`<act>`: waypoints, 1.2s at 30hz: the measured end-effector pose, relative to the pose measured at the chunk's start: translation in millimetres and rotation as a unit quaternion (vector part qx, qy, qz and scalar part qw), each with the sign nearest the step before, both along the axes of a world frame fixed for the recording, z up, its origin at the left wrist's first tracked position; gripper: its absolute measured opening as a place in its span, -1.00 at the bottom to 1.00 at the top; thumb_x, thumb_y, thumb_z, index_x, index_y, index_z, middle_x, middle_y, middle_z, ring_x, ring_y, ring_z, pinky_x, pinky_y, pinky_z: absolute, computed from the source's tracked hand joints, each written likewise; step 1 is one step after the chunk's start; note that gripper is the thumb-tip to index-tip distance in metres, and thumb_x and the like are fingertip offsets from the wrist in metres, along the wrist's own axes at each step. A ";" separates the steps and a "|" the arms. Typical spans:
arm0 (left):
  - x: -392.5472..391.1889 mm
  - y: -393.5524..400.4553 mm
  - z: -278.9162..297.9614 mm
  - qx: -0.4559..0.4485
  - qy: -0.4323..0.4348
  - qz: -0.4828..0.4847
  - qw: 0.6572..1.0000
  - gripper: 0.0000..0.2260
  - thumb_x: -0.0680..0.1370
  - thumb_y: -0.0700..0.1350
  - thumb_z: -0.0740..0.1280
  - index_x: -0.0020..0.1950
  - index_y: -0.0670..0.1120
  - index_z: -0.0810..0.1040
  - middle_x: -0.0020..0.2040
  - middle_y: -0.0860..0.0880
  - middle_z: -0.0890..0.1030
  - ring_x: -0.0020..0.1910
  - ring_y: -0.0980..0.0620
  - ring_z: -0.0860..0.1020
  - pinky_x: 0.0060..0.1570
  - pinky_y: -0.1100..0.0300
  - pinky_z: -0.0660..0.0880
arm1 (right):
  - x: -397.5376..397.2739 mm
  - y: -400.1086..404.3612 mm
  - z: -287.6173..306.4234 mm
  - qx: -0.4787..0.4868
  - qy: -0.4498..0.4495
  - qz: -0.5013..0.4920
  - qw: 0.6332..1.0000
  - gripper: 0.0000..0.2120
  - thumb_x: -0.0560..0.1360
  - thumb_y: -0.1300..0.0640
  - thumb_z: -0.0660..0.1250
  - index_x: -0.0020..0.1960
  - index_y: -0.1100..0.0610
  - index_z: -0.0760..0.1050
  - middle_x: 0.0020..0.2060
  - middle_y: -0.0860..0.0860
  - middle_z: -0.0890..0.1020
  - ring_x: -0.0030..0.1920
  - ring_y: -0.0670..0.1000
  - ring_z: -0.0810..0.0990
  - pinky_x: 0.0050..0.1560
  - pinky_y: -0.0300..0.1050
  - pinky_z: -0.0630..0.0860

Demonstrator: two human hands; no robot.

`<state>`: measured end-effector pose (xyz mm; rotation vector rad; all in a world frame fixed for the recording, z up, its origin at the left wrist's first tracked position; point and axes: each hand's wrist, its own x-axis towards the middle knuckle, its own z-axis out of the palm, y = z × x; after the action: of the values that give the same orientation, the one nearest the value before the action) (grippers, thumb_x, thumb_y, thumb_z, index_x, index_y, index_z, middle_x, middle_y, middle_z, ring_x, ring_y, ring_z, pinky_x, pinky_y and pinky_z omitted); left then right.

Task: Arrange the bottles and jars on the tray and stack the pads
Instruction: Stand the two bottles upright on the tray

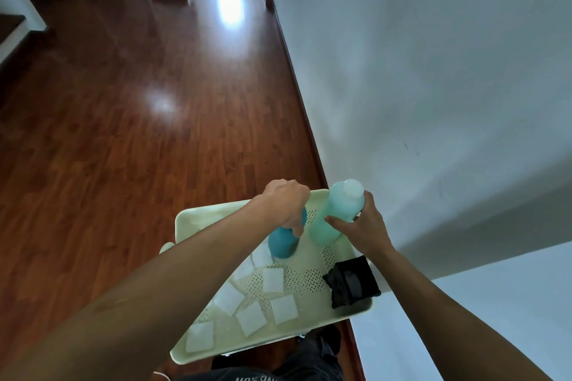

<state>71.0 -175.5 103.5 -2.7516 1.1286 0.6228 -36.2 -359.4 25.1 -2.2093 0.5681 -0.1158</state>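
A pale cream perforated tray point(198, 216) lies below me. My left hand point(286, 204) grips the top of a dark teal bottle point(281, 244) that stands near the tray's far middle. My right hand point(359, 229) holds a light mint bottle point(337, 213) with a white cap, tilted over the tray's far right corner. Several white square pads point(273, 279) lie scattered flat across the tray's near half, one partly under my left forearm. A black object point(351, 283) sits at the tray's right edge.
A white wall point(433, 86) runs close along the right side of the tray. Dark red wooden floor point(139, 102) stretches to the left and ahead down a hallway. My dark clothing point(278, 371) shows below the tray's near edge.
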 end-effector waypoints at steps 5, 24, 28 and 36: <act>1.9 -2.4 -6.6 -0.018 -0.001 0.008 1.000 -0.44 0.29 0.20 0.59 0.15 -0.04 0.56 -0.07 0.01 0.64 -0.13 -0.04 0.60 -0.12 0.07 0.59 | -3.5 1.2 -0.4 0.013 -0.003 -0.008 1.000 -0.12 0.26 -0.10 0.66 0.41 0.01 0.24 0.22 0.00 0.51 0.15 0.12 0.57 0.06 0.12 0.65; 0.6 10.6 -34.1 -0.159 -0.012 0.058 0.986 -0.17 0.25 0.27 0.60 0.36 -0.01 0.32 0.06 -0.01 0.58 -0.07 -0.04 0.57 -0.12 0.06 0.50 | -10.6 -1.2 6.9 0.012 0.009 0.017 1.000 -0.14 0.30 -0.03 0.66 0.44 0.02 0.26 0.28 0.00 0.50 0.17 0.10 0.61 0.05 0.03 0.68; -0.6 20.5 -44.3 -0.207 0.008 0.068 0.976 -0.09 0.27 0.28 0.58 0.45 0.02 0.21 0.15 -0.02 0.57 0.06 -0.09 0.59 0.04 -0.03 0.55 | -12.4 -0.6 20.4 0.004 -0.023 0.017 1.000 -0.16 0.31 -0.05 0.64 0.44 0.00 0.26 0.32 -0.03 0.46 0.24 0.05 0.54 0.12 -0.03 0.65; 16.8 65.9 -51.1 -0.169 0.034 0.080 0.982 -0.06 0.33 0.27 0.54 0.55 0.05 0.14 0.42 0.03 0.49 0.30 -0.09 0.53 0.16 -0.07 0.50 | -9.7 8.0 67.6 -0.114 -0.098 0.081 0.985 -0.30 0.42 -0.10 0.54 0.44 0.01 0.30 0.37 -0.07 0.47 0.27 -0.12 0.47 0.25 -0.13 0.48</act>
<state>87.8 -109.7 52.4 -3.1568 1.1279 0.5953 -45.9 -351.4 92.7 -2.4203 0.2741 -0.3226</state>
